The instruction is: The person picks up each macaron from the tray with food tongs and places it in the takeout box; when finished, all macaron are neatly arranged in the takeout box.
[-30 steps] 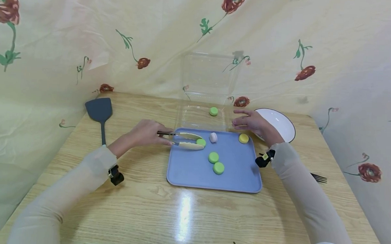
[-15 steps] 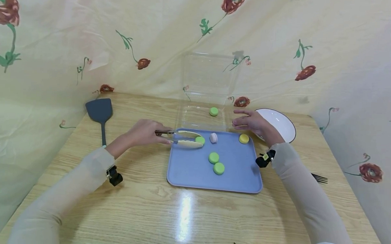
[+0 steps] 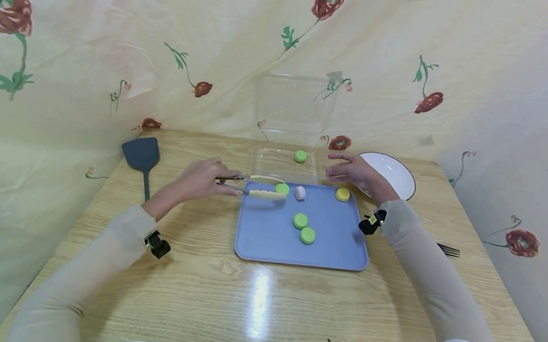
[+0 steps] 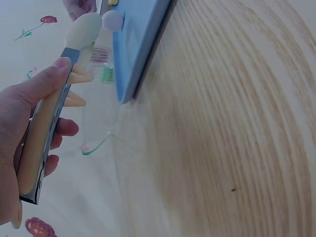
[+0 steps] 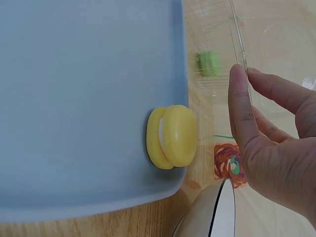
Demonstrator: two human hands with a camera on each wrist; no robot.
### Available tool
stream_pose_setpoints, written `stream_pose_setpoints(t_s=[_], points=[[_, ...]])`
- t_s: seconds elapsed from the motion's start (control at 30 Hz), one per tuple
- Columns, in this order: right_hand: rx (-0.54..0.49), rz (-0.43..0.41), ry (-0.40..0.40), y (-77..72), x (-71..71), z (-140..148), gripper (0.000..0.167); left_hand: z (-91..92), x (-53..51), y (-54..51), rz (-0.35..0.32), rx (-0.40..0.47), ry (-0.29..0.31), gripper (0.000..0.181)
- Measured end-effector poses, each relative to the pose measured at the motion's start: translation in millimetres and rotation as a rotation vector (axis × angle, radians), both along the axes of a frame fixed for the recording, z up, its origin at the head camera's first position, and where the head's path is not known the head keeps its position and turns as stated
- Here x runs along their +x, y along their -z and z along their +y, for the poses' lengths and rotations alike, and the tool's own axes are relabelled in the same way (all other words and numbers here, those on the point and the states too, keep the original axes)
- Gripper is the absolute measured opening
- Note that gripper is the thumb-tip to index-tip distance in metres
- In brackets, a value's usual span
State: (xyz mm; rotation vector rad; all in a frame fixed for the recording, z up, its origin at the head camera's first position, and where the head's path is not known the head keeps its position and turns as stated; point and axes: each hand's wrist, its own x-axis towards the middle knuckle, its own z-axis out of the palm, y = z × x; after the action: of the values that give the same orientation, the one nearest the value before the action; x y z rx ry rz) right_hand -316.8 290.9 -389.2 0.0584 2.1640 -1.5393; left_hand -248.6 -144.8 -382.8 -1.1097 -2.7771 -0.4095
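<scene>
In my left hand (image 3: 201,181) I grip a pair of tongs (image 4: 47,123) with pale, scalloped heads. Between those heads sits a green macaron (image 3: 282,189), over the far left edge of the blue tray (image 3: 271,241); the left wrist view hides it. My right hand (image 3: 353,173) pinches the side rim of a clear plastic box (image 5: 237,34), thumb on one face and fingers on the other. Inside the open box lies another green macaron (image 3: 300,156). The tray bears a lilac macaron (image 3: 300,193), a yellow macaron (image 5: 178,136) and two green macarons (image 3: 300,220).
A white dark-rimmed bowl (image 3: 394,172) stands behind my right wrist. On the far left lies a dark spatula (image 3: 141,154), and a black fork (image 3: 449,250) pokes out beside my right forearm. The box lid (image 3: 294,101) leans up toward the flowered cloth.
My left hand and the tongs have moved up and toward the box, and the green macaron between the heads has moved with them. My right hand stays at the box rim.
</scene>
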Motion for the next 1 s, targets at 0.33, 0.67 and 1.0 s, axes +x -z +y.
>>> stream_pose_setpoints(t_s=[0.33, 0.67, 1.0], points=[[-0.016, 0.005, 0.001, -2.8, 1.9, 0, 0.069, -2.3, -1.8, -20.1, 0.069, -0.010, -0.012, 0.056], [0.012, 0.022, -0.023, -1.0, 0.6, 2, 0.068, 0.8, -13.9, -39.2, 0.075, 0.015, -0.079, 0.060], [-0.017, 0.007, -0.015, 3.1, -3.2, 4, 0.068, 11.1, -34.3, -54.1, 0.060, 0.059, -0.123, 0.060]])
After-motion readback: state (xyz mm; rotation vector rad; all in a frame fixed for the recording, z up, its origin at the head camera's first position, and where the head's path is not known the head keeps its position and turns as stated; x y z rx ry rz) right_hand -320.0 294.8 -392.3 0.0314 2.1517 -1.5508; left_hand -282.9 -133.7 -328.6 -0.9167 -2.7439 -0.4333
